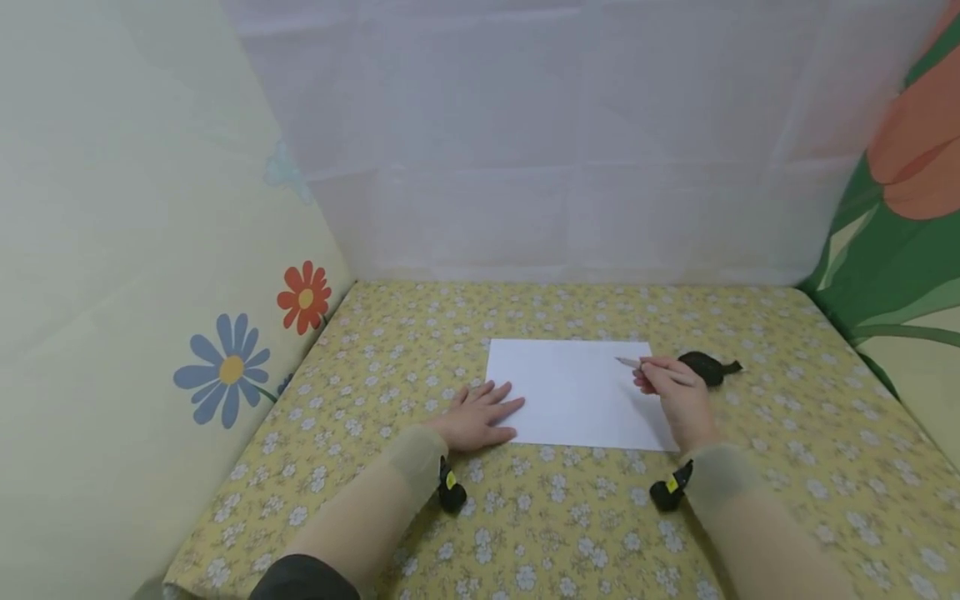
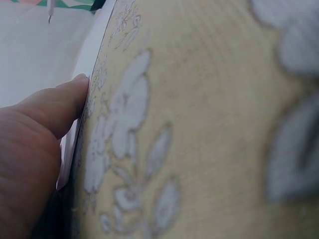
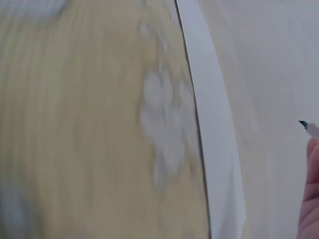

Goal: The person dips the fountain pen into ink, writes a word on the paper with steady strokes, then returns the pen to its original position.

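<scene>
"Over the paper, toward its right side, what's that?"

"A pen, pinched in my right hand: probably light, stiff, best gripped behind its tip. My left hand lies spread on the paper's left edge, likely easily creased."

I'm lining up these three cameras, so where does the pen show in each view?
Head: right of centre, below mid-height, in the right hand's fingers; the pen has its tip over the paper's upper right.
Left wrist: near the top left corner, tip down, cut off by the top edge.
Right wrist: at the right edge, about mid-height; only the tip end shows.
Shared landmark: the white paper, a narrow strip in both wrist views.
</scene>
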Available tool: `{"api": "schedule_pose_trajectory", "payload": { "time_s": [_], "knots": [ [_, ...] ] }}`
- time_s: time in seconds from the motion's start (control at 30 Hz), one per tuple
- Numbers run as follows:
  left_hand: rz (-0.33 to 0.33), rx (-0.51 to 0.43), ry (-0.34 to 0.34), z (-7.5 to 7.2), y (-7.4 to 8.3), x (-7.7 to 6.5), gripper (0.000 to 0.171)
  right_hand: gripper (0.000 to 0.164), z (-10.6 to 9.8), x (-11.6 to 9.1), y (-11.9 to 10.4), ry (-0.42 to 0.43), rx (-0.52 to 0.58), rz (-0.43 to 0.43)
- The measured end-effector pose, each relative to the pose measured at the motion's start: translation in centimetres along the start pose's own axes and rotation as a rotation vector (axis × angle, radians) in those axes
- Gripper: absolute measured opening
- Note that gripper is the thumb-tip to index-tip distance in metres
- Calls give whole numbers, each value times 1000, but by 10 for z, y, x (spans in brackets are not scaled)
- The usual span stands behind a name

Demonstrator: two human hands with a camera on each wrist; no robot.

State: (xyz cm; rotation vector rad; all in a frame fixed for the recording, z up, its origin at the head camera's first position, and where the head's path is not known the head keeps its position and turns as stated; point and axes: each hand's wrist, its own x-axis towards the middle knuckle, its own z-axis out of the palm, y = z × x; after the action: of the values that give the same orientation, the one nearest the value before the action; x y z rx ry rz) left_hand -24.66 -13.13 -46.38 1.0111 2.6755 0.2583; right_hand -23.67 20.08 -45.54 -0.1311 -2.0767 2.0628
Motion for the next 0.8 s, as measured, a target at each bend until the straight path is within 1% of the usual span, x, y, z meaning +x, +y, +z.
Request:
{"api": "schedule_pose_trajectory", "payload": {
  "time_s": [0.1,0.2,0.33,0.5,0.6,0.7,0.8],
  "knots": [
    [4,-1,-1,1,0,0,59,43,12,1,-1,-52,-73,-32],
    [3,-3,-3,1,-1,1,59,43,25,2,-2,-79,-143,-13],
    [-1,-3,-4,1,0,0,60,43,39,4,-3,-90,-163,19],
    [4,-7,-6,-2,2,-1,60,44,50,4,-4,-122,-74,44],
    [8,-9,-5,-4,4,-2,59,45,55,5,-3,-136,-10,37],
    [9,-5,-5,-4,4,-2,59,46,59,6,-2,-141,19,40],
    [9,-3,-2,-3,2,-1,60,43,64,8,-2,-131,10,54]
  ]
}}
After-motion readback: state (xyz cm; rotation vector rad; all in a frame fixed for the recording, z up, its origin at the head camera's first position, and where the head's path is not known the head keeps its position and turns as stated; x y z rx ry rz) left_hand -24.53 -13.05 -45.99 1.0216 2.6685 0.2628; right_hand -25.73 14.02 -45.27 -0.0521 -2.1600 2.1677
